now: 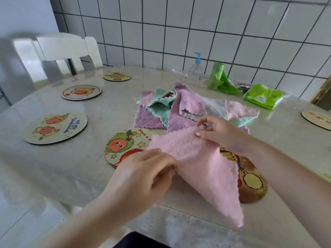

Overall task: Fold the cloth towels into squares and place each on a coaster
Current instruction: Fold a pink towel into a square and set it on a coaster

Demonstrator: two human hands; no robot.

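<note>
At bench front edge: pink towel held up off the surface by both hands, hanging to a point that drops past the near rim. Left hand pinches the towel's left corner, fingers curled around the cloth. Right hand pinches the upper edge between thumb and forefinger. Towel partly covers two coasters beneath it.

Coaster under towel, left: round, cartoon orange-faced figure, stars; legible text "Have a n…", rest hidden by cloth. Coaster under towel, right: darker print, sits at the bench rim; no readable writing.

Coaster at left: two orange figures, blue handwritten lettering, upside down to the camera, reads roughly "we are …"; second line not legible. Farther back, second coaster and third coaster, print too small to read. Another coaster at right frame edge, partly cut off.

Towel pile mid-bench, behind the hands: purple, mint, pink and white cloths, unfolded, overlapping, scalloped edges.

Along tiled wall: pump bottle, blue pump, label unreadable; green bag roll; green tissue pack, logo blurred.

Open surface: bare stretch between left coasters and near rim. White chair stands at far left corner.
</note>
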